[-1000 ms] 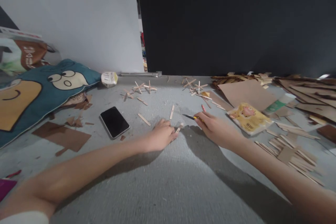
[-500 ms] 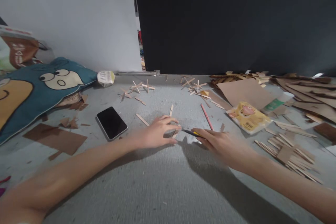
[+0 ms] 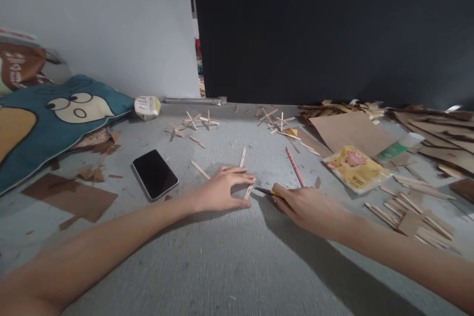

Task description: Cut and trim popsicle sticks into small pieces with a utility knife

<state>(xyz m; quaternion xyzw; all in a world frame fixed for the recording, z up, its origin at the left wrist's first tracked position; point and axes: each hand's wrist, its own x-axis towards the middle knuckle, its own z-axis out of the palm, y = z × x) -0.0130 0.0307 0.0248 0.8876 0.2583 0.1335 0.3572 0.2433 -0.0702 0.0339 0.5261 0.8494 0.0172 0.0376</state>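
Observation:
My left hand point(image 3: 222, 187) rests on the grey surface, its thumb and fingertips pinching a short wooden craft stick point(image 3: 248, 191) at both ends. My right hand point(image 3: 301, 206) is closed around a utility knife point(image 3: 269, 192) with a yellow and black handle. The knife's dark tip points left, right beside the stick; whether it touches is too small to tell. Just beyond my left fingers lies another craft stick point(image 3: 242, 157), and a third stick point(image 3: 200, 170) lies to the left of it. A red patterned pencil point(image 3: 294, 166) lies past my right hand.
A phone point(image 3: 154, 175) lies left, near brown cardboard point(image 3: 70, 197) and a blue cartoon pillow point(image 3: 74, 108). Crossed-stick pieces point(image 3: 208, 121) stand at the back. On the right are a yellow packet point(image 3: 356, 168), a bundle of sticks point(image 3: 411, 217) and cardboard sheets point(image 3: 351, 131). Dark and white panels close the back.
My right hand and the knife have shifted slightly left and down, with the tip nearer the held stick. My left hand stays around the stick. The view has turned slightly.

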